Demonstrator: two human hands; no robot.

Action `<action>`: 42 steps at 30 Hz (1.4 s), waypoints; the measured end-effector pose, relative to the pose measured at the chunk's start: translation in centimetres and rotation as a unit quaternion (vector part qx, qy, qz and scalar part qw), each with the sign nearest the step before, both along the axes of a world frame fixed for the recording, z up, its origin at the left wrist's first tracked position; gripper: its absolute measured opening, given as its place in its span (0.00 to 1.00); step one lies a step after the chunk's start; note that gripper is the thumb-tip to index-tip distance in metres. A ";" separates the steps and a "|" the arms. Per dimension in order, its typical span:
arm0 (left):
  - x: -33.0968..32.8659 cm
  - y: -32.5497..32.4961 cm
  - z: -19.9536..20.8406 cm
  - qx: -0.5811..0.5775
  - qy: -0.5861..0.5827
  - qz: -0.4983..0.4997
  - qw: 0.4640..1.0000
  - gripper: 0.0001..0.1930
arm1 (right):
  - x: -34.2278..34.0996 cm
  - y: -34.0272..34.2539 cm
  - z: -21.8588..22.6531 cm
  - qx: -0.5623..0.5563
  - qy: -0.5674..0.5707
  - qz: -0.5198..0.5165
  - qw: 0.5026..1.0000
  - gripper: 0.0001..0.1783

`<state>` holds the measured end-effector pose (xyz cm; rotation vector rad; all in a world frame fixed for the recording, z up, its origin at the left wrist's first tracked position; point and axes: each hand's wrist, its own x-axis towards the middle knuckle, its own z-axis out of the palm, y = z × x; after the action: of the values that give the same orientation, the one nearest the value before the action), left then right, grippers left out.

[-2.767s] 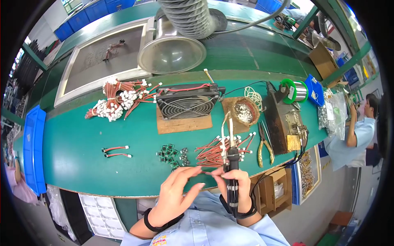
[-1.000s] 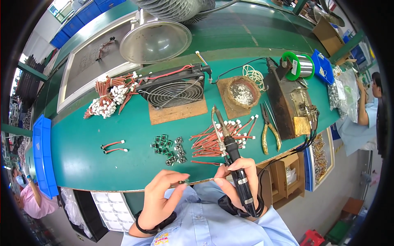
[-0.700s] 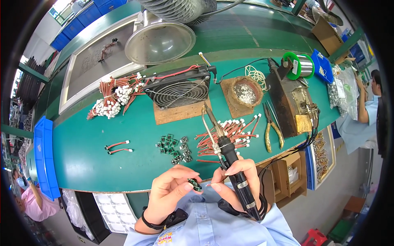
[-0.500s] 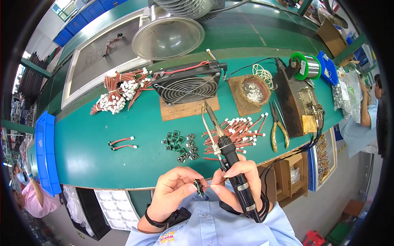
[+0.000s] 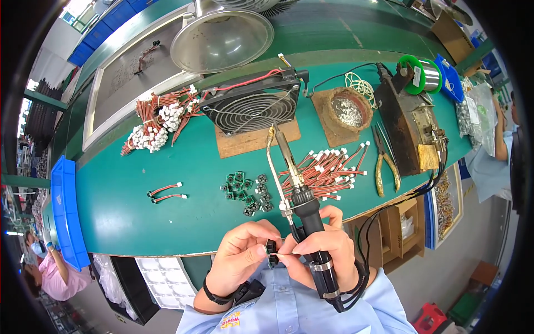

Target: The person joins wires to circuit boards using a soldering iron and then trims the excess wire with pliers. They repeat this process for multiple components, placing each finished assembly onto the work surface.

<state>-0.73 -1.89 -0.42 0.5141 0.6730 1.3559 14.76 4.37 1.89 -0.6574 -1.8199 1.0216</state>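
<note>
My left hand (image 5: pixel 236 257) pinches a small circuit board (image 5: pixel 271 259) with black parts, held close to my shirt. My right hand (image 5: pixel 331 250) is wrapped round a soldering iron (image 5: pixel 307 207), whose tip points away from me with a thin metal tube alongside. The right thumb and fingertip also meet at the board, with a thin, pale bit between them that I cannot make out. Beyond my hands lie loose small boards (image 5: pixel 236 186) with green edges, dark components (image 5: pixel 262 192) and a pile of red-brown wire leads (image 5: pixel 334 172) with white connectors.
A black fan (image 5: pixel 253 108) stands on a wooden board behind the iron's tip. Around it are bundled leads (image 5: pixel 158 122), a round tin (image 5: pixel 350 111), pliers (image 5: pixel 384 167), a solder spool (image 5: pixel 425 77) and a blue tray (image 5: pixel 69 211). Two joined leads (image 5: pixel 167 192) lie left; cables trail right.
The board in my left hand has turned, showing more black and less green. My right fingertips have come closer to it. The whole view has shifted slightly.
</note>
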 end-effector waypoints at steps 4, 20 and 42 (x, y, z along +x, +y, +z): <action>0.1 -0.1 -0.1 -0.013 0.011 0.006 1.000 0.12 | 0.0 0.0 -0.2 0.003 0.002 -0.005 1.000 0.22; 0.3 0.0 -0.1 -0.029 0.041 0.003 0.999 0.12 | 0.2 0.1 -0.4 0.001 0.002 -0.013 1.000 0.24; 0.5 0.0 0.0 -0.020 0.049 0.025 0.998 0.10 | 0.2 0.1 -0.8 0.002 0.039 -0.025 0.999 0.20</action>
<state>-0.26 -1.89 -0.42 0.5370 0.7976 1.3676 14.95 4.45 1.13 -0.6492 -1.7289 0.9972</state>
